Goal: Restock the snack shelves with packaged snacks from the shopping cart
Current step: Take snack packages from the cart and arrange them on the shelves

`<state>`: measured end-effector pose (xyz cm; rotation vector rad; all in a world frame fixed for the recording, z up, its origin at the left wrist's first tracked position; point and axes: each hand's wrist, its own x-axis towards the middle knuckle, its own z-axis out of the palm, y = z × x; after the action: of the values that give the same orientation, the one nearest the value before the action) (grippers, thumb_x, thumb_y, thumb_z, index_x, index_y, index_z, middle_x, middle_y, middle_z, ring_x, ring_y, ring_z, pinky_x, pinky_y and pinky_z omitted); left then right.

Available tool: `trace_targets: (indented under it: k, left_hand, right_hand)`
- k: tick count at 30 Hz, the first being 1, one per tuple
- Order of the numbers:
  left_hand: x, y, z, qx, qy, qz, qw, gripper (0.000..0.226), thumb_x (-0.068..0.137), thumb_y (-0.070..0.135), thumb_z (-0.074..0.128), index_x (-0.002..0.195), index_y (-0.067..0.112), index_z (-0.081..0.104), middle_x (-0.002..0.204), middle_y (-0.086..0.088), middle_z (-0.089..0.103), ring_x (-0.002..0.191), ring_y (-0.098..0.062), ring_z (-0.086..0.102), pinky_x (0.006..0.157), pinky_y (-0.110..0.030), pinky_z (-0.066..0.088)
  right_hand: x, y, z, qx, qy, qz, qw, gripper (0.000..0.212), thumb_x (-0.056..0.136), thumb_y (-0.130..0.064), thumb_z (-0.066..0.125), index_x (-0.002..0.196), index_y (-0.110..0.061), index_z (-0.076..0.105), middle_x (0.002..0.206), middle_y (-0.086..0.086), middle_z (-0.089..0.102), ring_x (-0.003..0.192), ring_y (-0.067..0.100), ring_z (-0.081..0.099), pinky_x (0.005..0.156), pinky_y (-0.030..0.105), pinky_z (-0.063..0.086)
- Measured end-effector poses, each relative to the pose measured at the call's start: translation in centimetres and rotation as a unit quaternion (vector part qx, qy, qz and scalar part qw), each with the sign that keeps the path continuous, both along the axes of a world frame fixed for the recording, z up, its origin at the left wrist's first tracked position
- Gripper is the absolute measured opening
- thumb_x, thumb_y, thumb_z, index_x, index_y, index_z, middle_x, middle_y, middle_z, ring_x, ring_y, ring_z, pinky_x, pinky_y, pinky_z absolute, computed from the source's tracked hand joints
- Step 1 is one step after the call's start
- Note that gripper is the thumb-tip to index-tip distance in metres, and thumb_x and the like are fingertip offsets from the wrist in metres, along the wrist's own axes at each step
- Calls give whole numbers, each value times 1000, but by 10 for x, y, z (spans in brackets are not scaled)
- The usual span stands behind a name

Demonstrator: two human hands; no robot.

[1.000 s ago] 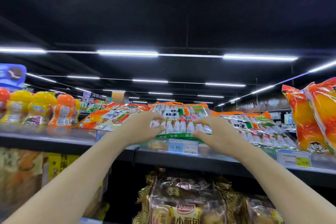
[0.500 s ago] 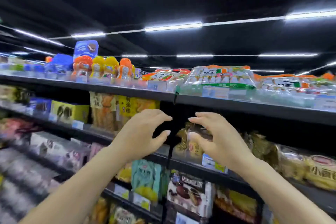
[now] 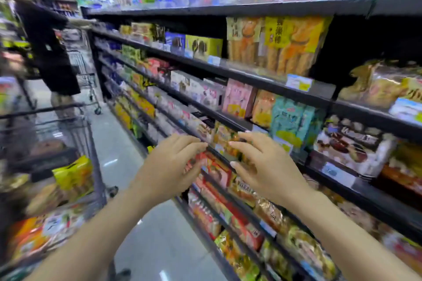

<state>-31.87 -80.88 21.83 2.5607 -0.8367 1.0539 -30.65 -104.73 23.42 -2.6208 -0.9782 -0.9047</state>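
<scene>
Left hand [image 3: 170,166]: grip loose, fingers relaxed, holding nothing. Right hand [image 3: 267,166]: the same, just beside it, both raised before the snack shelves [image 3: 262,82], whose boards run lengthwise away up the aisle. Shopping cart [image 3: 91,150]: at left, its length along the aisle, holding a yellow packet [image 3: 73,173] and other snack bags [image 3: 45,228], blurred.
</scene>
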Motion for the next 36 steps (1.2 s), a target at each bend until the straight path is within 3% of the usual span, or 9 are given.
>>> trace_targets:
  k: [8,10,14,18,24,30,34,36]
  left_hand:
    - [-61,168,-64,6,103,118,988,34,88,29,52,112,9,67,108,-6,66,95,-24,61,82,-33,50]
    - [-76,211,-76,4,118,150,982,35,87,30,51,110,10,68,108,-6,67,96,-25,62,86,-30,43]
    - [-99,293,-103,13,178,196,964,41,85,33,51,114,8,67,112,-8,66,102,-28,62,93,-33,39]
    - [-114,357,-129,6,223,244,944,44,86,35,52,120,9,63,116,-7,63,108,-23,56,96,-27,36]
    - [-116,407,-155,23,273,299,914,40,82,34,61,115,12,67,110,-5,67,99,-22,64,81,-30,53]
    - [-81,448,-183,29,303,333,893,45,78,28,76,119,12,65,117,-5,66,103,-23,64,87,-34,53]
    - [-46,469,-197,19,329,370,868,50,74,30,81,118,14,66,116,-4,67,102,-22,66,86,-34,54]
    - [-28,479,-205,12,349,378,857,51,72,30,82,118,14,66,115,-4,67,101,-23,66,85,-34,54]
  right_hand:
    - [1,160,-62,8,37,124,992,36,77,-20,75,111,-10,68,114,11,65,105,31,62,86,41,53]
    - [3,203,-79,-2,53,145,988,39,73,-19,80,109,-10,68,114,14,65,103,32,63,82,41,54]
    - [8,282,-117,-33,128,179,975,38,81,-29,66,116,-14,64,123,13,61,112,31,60,90,41,51]
    - [11,345,-138,-46,158,208,964,36,78,-26,71,111,-13,66,115,12,64,105,30,62,85,39,53]
    - [32,414,-170,-87,218,227,945,36,77,-31,63,107,-13,69,110,10,66,100,30,66,77,39,56]
    - [87,470,-209,-104,284,252,919,43,85,-41,47,112,-14,67,114,9,65,105,30,63,81,39,55]
    - [134,506,-229,-130,335,261,896,41,94,-32,54,132,-17,54,135,4,50,127,23,44,101,32,39]
    - [156,524,-237,-154,347,265,886,43,96,-34,50,137,-21,48,140,-1,44,131,18,37,103,27,33]
